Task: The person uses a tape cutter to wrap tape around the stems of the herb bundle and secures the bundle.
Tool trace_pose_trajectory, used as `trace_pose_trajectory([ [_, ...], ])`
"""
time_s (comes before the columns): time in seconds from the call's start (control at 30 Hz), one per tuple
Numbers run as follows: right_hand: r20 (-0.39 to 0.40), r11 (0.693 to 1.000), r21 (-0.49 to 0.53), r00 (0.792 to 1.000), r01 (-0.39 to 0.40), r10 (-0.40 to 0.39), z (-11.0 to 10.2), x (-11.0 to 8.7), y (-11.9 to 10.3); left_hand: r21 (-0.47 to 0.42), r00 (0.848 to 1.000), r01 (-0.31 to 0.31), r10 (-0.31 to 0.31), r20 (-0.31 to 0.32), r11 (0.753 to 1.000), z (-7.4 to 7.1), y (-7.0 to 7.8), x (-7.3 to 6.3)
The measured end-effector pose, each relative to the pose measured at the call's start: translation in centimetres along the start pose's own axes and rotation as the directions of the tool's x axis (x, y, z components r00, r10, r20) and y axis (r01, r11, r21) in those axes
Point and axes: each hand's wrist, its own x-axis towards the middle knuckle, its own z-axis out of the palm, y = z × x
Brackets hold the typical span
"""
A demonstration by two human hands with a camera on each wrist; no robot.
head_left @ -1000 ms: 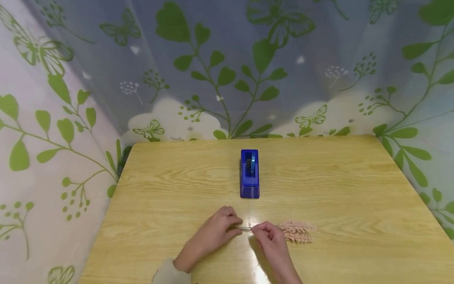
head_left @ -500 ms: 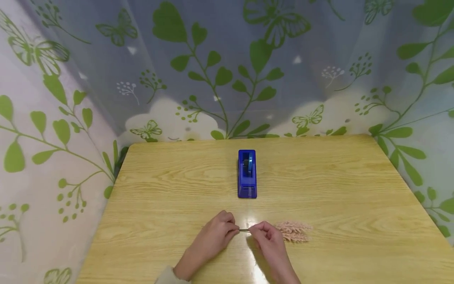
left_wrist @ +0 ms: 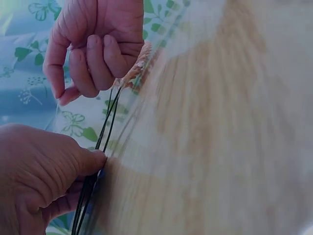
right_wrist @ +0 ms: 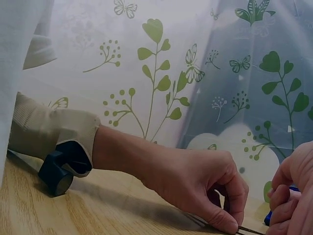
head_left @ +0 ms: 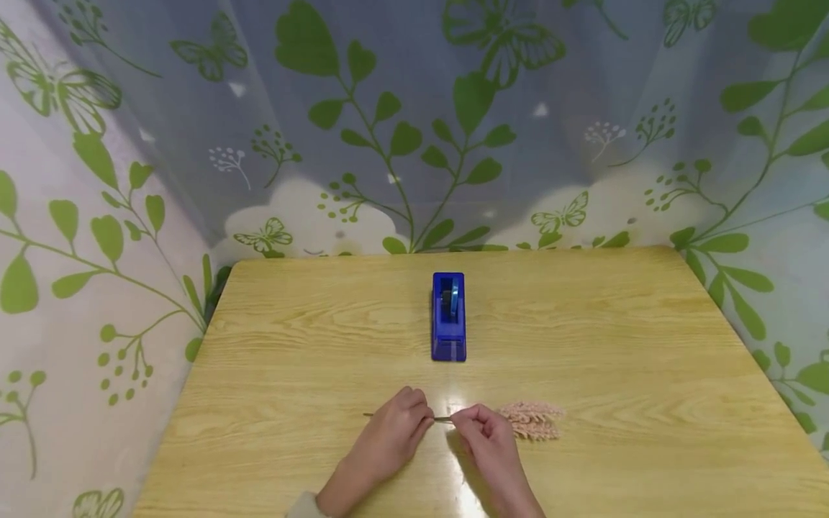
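Observation:
Pink wheat-like sprigs (head_left: pixel 531 420) lie on the table, their heads pointing right. Thin dark stems (left_wrist: pixel 110 117) run from them towards my left hand (head_left: pixel 395 432), which pinches them between thumb and fingers. One stem end shows just left of that hand. Over the stems, close to the heads, is my right hand (head_left: pixel 491 439) with its fingers curled. In the left wrist view its thumb and index tips (left_wrist: pixel 64 96) meet a little apart from the stems; whether something thin is between them cannot be made out.
A blue tape dispenser (head_left: pixel 448 316) with a roll in it stands beyond the hands on the wooden table (head_left: pixel 615 345). A curtain (head_left: pixel 414 144) with green leaves and butterflies hangs along the table's far edge and sides. A dark wrist device (right_wrist: pixel 66 166) sits at my left sleeve.
My left thumb and fingers were parted around the stems a second ago and have closed on them. The right hand keeps its place over the stems. The head view has shifted slightly.

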Motion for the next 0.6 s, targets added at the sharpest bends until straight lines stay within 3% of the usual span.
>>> trace_pose_trajectory([
  [0.17, -0.003, 1.0, -0.007, 1.0, -0.022, 0.022, -0.1, 0.0, 0.0, 0.002, 1.0, 0.024, -0.024, 0.018, 1.0, -0.2, 0.3, 0.4],
  [0.43, -0.002, 1.0, 0.001, 1.0, -0.012, 0.012, -0.2, 0.0, 0.0, -0.116, 0.99, 0.088, -0.073, 0.124, 0.989, -0.3, 0.5, 1.8],
  [0.6, -0.002, 1.0, 0.012, 1.0, 0.001, 0.0, -0.1, 0.0, 0.0, -0.151, 0.986, 0.131, -0.113, 0.123, 0.98, -0.3, 0.7, 1.9],
])
